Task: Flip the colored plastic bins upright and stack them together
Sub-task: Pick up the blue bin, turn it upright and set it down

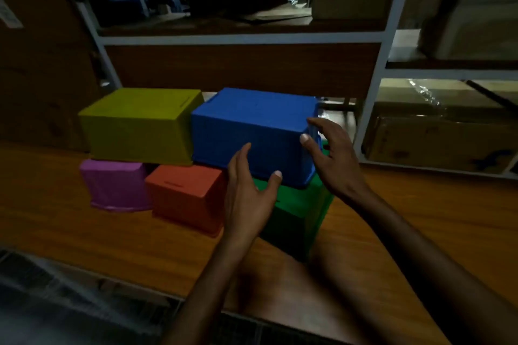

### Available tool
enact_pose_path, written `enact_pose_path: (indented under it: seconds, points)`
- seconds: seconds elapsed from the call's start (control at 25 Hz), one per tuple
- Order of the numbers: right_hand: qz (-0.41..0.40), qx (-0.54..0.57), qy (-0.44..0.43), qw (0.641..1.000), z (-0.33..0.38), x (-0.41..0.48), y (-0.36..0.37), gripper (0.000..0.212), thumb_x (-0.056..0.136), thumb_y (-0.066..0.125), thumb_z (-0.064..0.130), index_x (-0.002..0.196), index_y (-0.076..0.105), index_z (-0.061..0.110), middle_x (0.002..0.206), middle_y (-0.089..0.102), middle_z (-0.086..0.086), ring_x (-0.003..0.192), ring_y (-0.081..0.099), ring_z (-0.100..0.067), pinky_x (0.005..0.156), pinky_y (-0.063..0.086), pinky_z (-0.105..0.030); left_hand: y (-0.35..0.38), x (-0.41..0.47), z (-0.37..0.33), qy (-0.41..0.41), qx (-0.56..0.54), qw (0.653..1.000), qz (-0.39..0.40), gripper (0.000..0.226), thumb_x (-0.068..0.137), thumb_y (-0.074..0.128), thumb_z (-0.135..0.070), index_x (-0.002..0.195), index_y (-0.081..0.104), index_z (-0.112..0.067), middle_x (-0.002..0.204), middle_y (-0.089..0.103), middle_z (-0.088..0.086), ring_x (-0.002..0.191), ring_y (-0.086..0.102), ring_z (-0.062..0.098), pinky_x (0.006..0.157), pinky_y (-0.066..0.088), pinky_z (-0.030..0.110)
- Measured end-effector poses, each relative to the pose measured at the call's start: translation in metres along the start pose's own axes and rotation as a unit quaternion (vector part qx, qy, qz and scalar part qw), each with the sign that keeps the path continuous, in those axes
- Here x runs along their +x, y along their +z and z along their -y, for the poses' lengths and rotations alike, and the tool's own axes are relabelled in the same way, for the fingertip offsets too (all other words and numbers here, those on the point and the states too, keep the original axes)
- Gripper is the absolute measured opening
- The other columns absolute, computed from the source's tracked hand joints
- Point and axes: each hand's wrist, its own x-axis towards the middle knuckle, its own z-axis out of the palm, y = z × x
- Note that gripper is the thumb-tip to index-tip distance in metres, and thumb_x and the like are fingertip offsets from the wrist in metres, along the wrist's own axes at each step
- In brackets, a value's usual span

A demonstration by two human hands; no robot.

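Note:
Several plastic bins lie upside down on a wooden table [56,221]. On the bottom row stand a pink bin [116,185], an orange bin [185,196] and a green bin [297,213]. A yellow bin [140,126] and a blue bin [252,131] rest on top of them. My left hand [246,196] is spread open in front of the blue bin's near side. My right hand [330,154] is open at the blue bin's right corner, fingertips touching or almost touching it. Neither hand holds anything.
A grey metal shelving rack [372,87] stands right behind the bins, with cardboard boxes [437,140] on its lower right shelf. A brown board [241,67] backs the table. The table's near edge [117,280] runs across the lower left.

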Motion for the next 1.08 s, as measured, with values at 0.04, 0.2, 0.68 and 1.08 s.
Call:
enact_pose_path:
  seconds: [0.04, 0.2, 0.68, 1.08]
  points:
    - [-0.001, -0.023, -0.013, 1.000, -0.003, 0.016, 0.003, 0.048, 0.103, 0.046, 0.053, 0.144, 0.051, 0.030, 0.148, 0.048, 0.007, 0.137, 0.042, -0.013, 0.109, 0.039, -0.038, 0.003, 0.009, 0.000, -0.006, -0.015, 1.000, 0.006, 0.080, 0.091, 0.066, -0.047, 0.156, 0.021, -0.037, 0.163, 0.022, -0.007, 0.144, 0.037, 0.018, 0.108, 0.045, 0.049]
    - [0.069, -0.109, -0.029, 0.991, -0.020, 0.070, 0.009, 0.049, 0.106, 0.040, 0.050, 0.145, 0.053, 0.024, 0.149, 0.047, -0.002, 0.132, 0.037, -0.006, 0.102, 0.028, -0.026, 0.020, 0.037, -0.004, -0.050, -0.038, 0.998, 0.029, 0.089, 0.091, 0.067, -0.046, 0.160, 0.012, -0.034, 0.168, 0.006, -0.009, 0.150, 0.028, 0.021, 0.114, 0.039, 0.043]
    - [0.129, -0.020, 0.094, 0.987, -0.088, 0.161, 0.024, 0.071, 0.101, 0.042, 0.060, 0.157, 0.034, 0.019, 0.160, 0.039, -0.007, 0.143, 0.042, -0.027, 0.113, 0.036, -0.044, 0.068, 0.070, -0.039, -0.154, -0.099, 0.983, -0.023, 0.100, 0.091, 0.062, -0.056, 0.161, -0.007, -0.035, 0.168, -0.016, -0.011, 0.152, 0.024, 0.025, 0.109, 0.040, 0.041]
    - [0.087, 0.137, 0.122, 0.979, -0.076, 0.136, -0.009, 0.063, 0.091, 0.066, 0.054, 0.146, 0.050, 0.028, 0.150, 0.049, 0.002, 0.133, 0.049, -0.023, 0.106, 0.046, -0.044, 0.076, 0.056, -0.063, -0.125, -0.117, 0.982, -0.080, 0.107, 0.086, 0.069, -0.056, 0.162, -0.004, -0.034, 0.169, -0.006, -0.011, 0.155, 0.009, 0.015, 0.119, 0.025, 0.038]
